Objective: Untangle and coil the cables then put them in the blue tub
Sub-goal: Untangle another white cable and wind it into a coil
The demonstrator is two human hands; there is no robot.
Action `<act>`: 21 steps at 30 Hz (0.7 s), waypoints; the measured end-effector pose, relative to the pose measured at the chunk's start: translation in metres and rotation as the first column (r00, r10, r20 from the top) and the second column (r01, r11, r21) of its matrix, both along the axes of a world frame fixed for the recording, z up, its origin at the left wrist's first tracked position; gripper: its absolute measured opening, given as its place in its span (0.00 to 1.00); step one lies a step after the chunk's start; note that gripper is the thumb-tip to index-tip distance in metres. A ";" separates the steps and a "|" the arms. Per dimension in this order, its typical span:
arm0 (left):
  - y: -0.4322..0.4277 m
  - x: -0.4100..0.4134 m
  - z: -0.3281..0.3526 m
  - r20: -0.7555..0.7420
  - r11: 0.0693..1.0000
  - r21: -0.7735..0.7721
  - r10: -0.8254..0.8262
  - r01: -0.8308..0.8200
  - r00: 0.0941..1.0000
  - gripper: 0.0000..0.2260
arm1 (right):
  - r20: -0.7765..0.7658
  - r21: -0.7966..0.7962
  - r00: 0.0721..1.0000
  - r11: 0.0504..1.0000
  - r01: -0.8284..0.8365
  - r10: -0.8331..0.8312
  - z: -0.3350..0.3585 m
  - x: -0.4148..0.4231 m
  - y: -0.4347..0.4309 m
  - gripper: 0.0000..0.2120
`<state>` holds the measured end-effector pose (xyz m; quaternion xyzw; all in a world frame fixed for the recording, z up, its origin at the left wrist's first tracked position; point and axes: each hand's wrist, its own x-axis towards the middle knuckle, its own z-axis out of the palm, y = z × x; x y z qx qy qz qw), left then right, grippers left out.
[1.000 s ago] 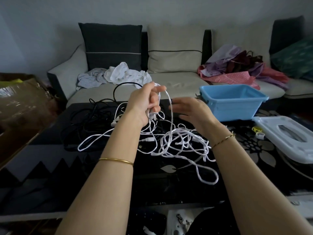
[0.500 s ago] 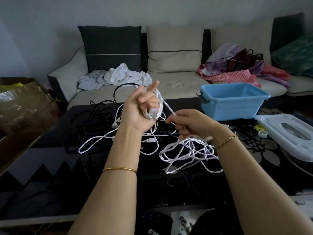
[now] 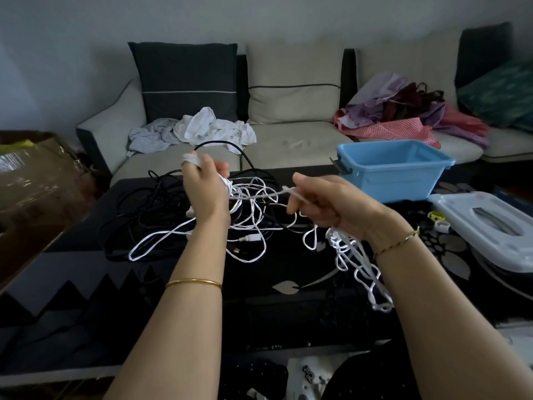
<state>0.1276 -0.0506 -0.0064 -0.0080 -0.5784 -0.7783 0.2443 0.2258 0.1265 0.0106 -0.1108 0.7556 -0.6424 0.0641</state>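
Early, I judge | my left hand (image 3: 206, 194) grips thin white cable (image 3: 253, 197) loops, right hand (image 3: 331, 206) pinches its strand | black cable heap (image 3: 150, 206) tangled | blue plastic tub (image 3: 395, 180) looks empty

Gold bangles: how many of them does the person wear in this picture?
2. One bangle is on the left forearm, well back from the wrist. The other bangle is at the right wrist. Further up, the arms leave the picture, so more may be hidden.

A white cable (image 3: 249, 238), black cables (image 3: 138, 203) and a blue tub (image 3: 395, 177) are shown. The table (image 3: 86, 284) is patterned black with grey zigzags and pale leaves. The dark cushion (image 3: 184, 82) is crossed by a pale stripe, and the cloth (image 3: 389, 129) is checked red.
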 end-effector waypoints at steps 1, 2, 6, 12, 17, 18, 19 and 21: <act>0.001 0.001 -0.005 -0.012 0.992 -0.126 -0.005 0.003 1.000 0.06 | -0.068 0.004 0.996 0.998 0.059 -0.059 0.003 0.002 0.000 0.18; 0.001 0.003 -0.009 -0.017 0.970 -0.243 -0.037 0.032 0.999 0.05 | -0.122 -0.003 0.985 0.992 0.124 -0.123 0.006 0.003 -0.001 0.15; 0.009 0.016 -0.005 0.084 0.671 -0.706 -0.238 0.226 0.968 0.10 | -0.222 -0.124 0.902 0.928 0.351 -0.370 0.008 -0.001 -0.002 0.16; 0.017 0.040 0.013 0.386 0.380 -0.674 -0.550 0.633 0.741 0.11 | -0.481 -0.021 0.668 0.768 0.640 -0.569 0.009 -0.006 0.003 0.11; 0.015 0.051 0.022 0.462 0.272 -0.458 -0.741 0.847 0.487 0.17 | -0.516 0.033 0.628 0.719 0.694 -0.583 0.005 -0.012 0.006 0.06; 0.014 0.052 0.023 0.445 0.273 -0.462 -0.752 0.844 0.487 0.14 | -0.505 0.030 0.633 0.721 0.692 -0.587 0.003 -0.013 0.007 0.05; 0.012 0.053 0.024 0.426 0.296 -0.452 -0.757 0.842 0.495 0.13 | -0.492 0.036 0.646 0.728 0.685 -0.583 0.002 -0.014 0.008 0.04; 0.009 0.051 0.025 0.397 0.374 -0.428 -0.740 0.823 0.542 0.12 | -0.468 0.109 0.709 0.761 0.639 -0.528 -0.001 -0.013 0.011 0.04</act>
